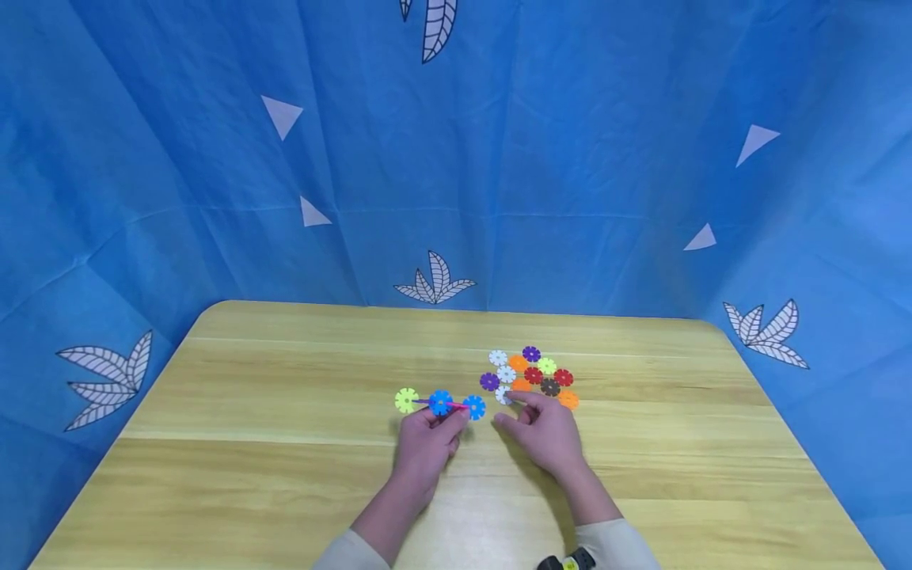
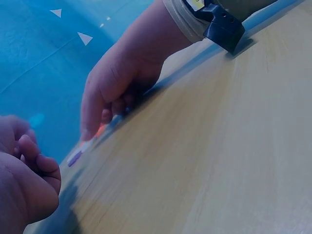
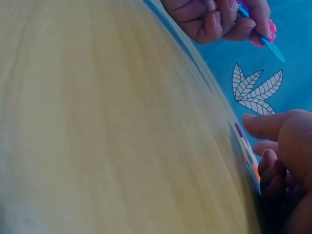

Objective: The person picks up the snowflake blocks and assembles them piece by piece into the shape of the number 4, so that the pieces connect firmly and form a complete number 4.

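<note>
My left hand (image 1: 423,445) pinches a chain of notched plastic discs just above the table. A yellow-green disc (image 1: 406,400) forms its left end, a blue disc (image 1: 440,402) its middle and another blue disc (image 1: 474,408) its right end. Edge-on purple and pink discs join them; the pink disc (image 3: 271,35) also shows in the right wrist view. Over the near side of a group of loose discs is my right hand (image 1: 547,434), thumb and index finger apart. Its index fingertip reaches a white disc (image 1: 502,395); whether it touches cannot be told.
Several loose discs lie flat around there, including a purple disc (image 1: 489,381), a red disc (image 1: 564,378), a dark brown disc (image 1: 550,387) and an orange disc (image 1: 568,399). Behind the wooden table (image 1: 285,467) hangs a blue patterned cloth (image 1: 556,158).
</note>
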`<state>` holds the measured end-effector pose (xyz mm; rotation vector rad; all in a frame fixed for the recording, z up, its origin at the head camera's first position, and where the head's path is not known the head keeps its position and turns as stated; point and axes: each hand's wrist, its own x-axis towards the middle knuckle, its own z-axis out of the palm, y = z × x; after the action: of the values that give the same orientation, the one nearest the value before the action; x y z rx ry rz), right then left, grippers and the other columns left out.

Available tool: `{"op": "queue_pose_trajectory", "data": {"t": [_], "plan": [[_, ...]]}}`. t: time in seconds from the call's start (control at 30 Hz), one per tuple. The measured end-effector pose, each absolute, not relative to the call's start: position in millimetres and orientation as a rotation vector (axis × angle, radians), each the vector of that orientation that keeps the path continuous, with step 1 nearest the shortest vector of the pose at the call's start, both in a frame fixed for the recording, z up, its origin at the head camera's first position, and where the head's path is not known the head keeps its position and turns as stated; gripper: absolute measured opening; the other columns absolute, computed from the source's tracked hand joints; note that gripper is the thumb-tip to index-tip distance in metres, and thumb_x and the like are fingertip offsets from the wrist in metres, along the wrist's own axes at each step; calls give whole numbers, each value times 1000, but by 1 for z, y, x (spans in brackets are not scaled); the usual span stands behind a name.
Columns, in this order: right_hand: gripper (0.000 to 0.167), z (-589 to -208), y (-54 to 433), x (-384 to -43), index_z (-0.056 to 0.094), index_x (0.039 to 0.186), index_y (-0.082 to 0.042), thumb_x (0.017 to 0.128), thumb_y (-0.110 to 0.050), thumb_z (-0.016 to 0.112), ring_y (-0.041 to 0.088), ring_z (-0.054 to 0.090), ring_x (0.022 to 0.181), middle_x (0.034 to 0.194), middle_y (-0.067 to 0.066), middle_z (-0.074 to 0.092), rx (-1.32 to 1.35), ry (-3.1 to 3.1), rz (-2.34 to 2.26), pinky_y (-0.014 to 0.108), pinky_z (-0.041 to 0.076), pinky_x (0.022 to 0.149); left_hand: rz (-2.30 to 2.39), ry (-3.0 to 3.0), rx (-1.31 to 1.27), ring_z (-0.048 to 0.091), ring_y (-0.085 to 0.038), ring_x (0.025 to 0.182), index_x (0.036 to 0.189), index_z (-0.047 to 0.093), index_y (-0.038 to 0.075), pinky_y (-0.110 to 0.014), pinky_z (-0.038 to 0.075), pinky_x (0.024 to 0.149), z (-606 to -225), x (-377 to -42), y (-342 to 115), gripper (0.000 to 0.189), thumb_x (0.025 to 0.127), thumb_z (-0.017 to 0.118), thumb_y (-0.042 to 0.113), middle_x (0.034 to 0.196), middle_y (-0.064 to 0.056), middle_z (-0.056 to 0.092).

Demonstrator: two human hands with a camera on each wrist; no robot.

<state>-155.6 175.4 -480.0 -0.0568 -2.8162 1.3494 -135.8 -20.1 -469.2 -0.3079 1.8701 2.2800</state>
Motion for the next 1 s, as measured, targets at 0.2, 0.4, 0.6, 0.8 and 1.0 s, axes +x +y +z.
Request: {"op": "queue_pose_trajectory", "data": {"t": [0.2,0.4,0.6,0.8,1.0], "plan": [[34,-482,175,-156,76,113,-17,82,-32,83,15,46,56,63,-3,52,-29,-2859,1250,27,33,49,2283,1885,-303,46,-11,57,98,75,4,-17,37,49,-471,-136,-20,20,88,79,20,83,-13,64],[18,-484,175,-155,79,99,-18,84,-28,82,14,45,55,61,-4,52,-22,-2817,1258,28,34,50,2299,1874,-291,45,-10,57,99,74,3,-16,36,48,-472,-136,-20,20,88,79,19,81,-11,64],[18,-488,175,-154,78,100,-16,83,-21,83,15,48,58,64,-4,54,-69,-2738,1305,27,37,51,2305,1868,-288,44,-10,56,98,74,2,-16,34,48,-471,-135,-20,20,88,79,19,80,-11,63],[30,-489,175,-156,76,111,-14,83,-21,83,15,47,56,63,-3,53,-85,-2751,1279,26,35,48,2315,1868,-299,43,-10,56,100,74,1,-17,34,47,-471,-135,-20,20,88,78,17,80,-10,63],[30,-492,175,-159,76,111,-14,83,-22,83,15,46,56,62,-4,52,-89,-2790,1217,28,34,50,2323,1869,-302,43,-10,56,100,74,1,-17,34,47,-473,-135,-20,20,89,78,17,80,-9,63]]}}
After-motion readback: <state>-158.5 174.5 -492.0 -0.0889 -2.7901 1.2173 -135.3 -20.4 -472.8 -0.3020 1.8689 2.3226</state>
